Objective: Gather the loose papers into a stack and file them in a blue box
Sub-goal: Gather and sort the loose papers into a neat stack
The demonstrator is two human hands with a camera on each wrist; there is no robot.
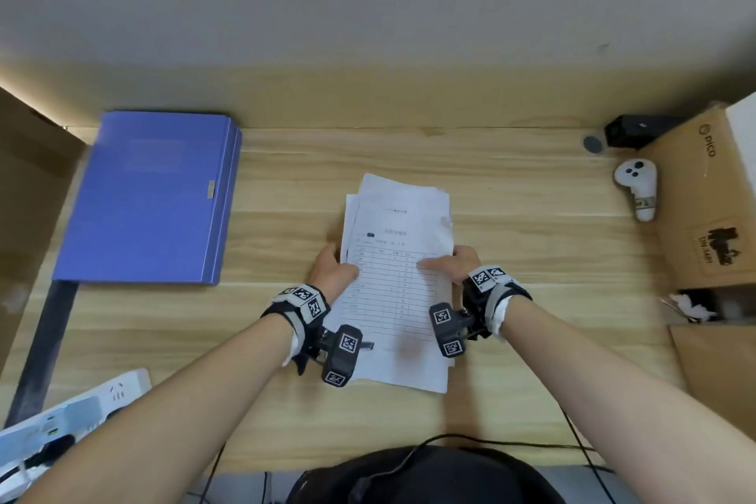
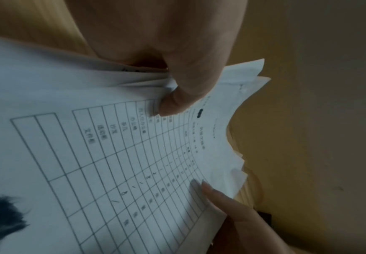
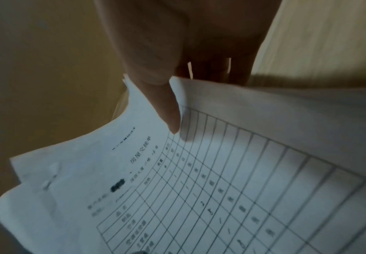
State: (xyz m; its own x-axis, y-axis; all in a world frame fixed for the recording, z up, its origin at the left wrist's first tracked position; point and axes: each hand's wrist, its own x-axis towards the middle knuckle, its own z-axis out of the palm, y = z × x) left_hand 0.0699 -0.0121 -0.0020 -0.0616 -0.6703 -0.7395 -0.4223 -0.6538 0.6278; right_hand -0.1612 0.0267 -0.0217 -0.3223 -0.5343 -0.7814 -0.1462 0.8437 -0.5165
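Observation:
A loose stack of white papers [image 1: 394, 258] with a printed table on top is held over the middle of the wooden desk [image 1: 511, 217]. My left hand [image 1: 333, 268] grips its left edge, thumb on top and fingers underneath. My right hand [image 1: 454, 262] pinches the right edge the same way. The left wrist view shows my left thumb [image 2: 177, 101] pressed on the papers [image 2: 112, 146]. In the right wrist view my right thumb [image 3: 167, 110] lies on the top sheet [image 3: 199, 189]. The sheets' far corners are fanned unevenly. The blue box [image 1: 151, 196] lies flat and shut at the desk's left.
A white controller [image 1: 638, 184] and a cardboard box [image 1: 707, 196] stand at the right, with a black device [image 1: 634, 130] behind them. A white power strip [image 1: 69, 409] lies at the near left. Cables [image 1: 511, 440] run along the desk's front edge.

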